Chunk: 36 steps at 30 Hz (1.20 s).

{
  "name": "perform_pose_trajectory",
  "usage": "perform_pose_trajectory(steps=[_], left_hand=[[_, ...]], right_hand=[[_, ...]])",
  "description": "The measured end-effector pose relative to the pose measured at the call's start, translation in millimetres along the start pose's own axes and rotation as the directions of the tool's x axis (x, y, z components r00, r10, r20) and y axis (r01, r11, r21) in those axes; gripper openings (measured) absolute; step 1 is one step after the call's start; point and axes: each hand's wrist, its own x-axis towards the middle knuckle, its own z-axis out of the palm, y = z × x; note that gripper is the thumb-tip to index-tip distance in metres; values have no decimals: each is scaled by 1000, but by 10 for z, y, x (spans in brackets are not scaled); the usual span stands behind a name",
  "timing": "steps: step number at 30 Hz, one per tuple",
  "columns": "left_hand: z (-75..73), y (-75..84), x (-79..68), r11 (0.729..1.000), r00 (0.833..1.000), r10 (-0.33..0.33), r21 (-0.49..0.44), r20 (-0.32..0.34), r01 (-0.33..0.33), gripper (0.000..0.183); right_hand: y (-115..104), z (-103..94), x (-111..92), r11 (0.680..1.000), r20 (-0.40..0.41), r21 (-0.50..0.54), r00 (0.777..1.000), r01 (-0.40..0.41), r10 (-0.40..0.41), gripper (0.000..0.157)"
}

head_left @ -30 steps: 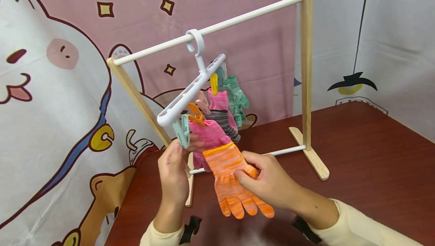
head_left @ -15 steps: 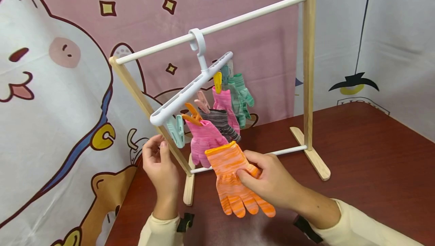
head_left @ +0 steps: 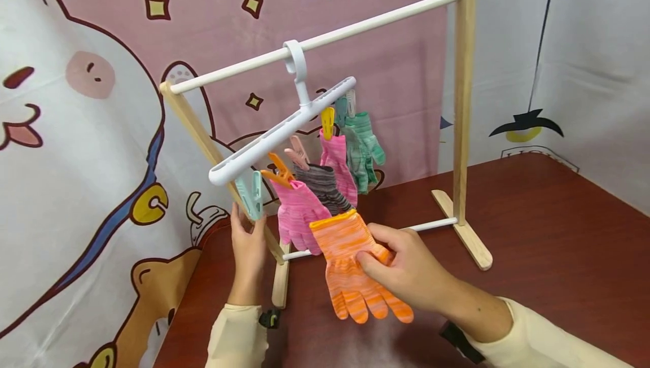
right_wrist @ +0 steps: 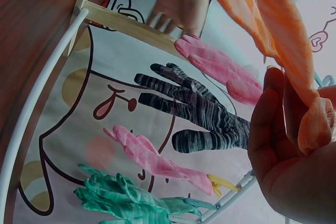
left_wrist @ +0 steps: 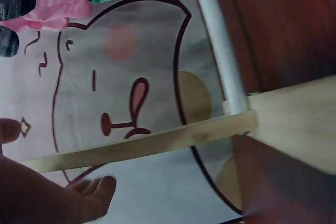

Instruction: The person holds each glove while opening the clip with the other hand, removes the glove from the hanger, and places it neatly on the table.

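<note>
Orange glove [head_left: 342,246], held up in front of the wooden rack [head_left: 463,103] by the right hand [head_left: 406,269], cuff uppermost, tips pointing down, apart from the desk [head_left: 533,244]. Pinched at one side below the cuff, thumb on the front face, right fingers closed behind on the cloth, with nothing else seen in that grip. In the head view, just beside the nearest pink glove [head_left: 299,218]; cannot tell whether touching.

At the near end of the white hanger [head_left: 269,143], a light green clip [head_left: 257,188] with no glove in it. Just below, the left hand [head_left: 249,246], fingers and thumb parted with nothing seen held; close by the left post [head_left: 189,119], but cannot tell whether touching post or clip.

Further along the hanger, an orange clip [head_left: 279,171] on the nearest pink glove, then a pink clip [head_left: 299,153] above a striped gray glove [head_left: 322,182], a yellow clip [head_left: 328,124] on another pink glove [head_left: 340,159], and green gloves [head_left: 363,156] at the far end.

Judging by this row, partway through pegging up gloves, with the orange one presented but not yet clipped. Next, probably, calls for squeezing the light green clip apart with the left hand, then raising the cuff into it with the right. Best to keep the cuff edge flat and to press gently, given a hanger likely to swing on its hook [head_left: 299,64].
</note>
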Motion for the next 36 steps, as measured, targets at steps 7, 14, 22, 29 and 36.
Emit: perform_pose_trajectory(steps=[7,14,22,29,36], left_hand=[[51,-193,27,977,998,-49,207,37,40,35],[0,-237,53,868,997,69,495,-29,-45,32],[15,-258,64,813,996,88,579,-19,-61,39],[36,-275,67,804,994,104,590,-14,-76,38],[21,-280,56,812,994,110,580,-30,-72,39]], right_hand=[[15,-12,-1,1000,-10,6,1000,4,-4,11],[34,-15,7,1000,-26,-2,999,28,-28,12],[36,-146,11,1000,-59,-8,998,-22,21,17],[141,-373,-54,985,-93,-121,989,-125,114,17],[308,-771,-165,943,-97,-225,969,-244,228,32]])
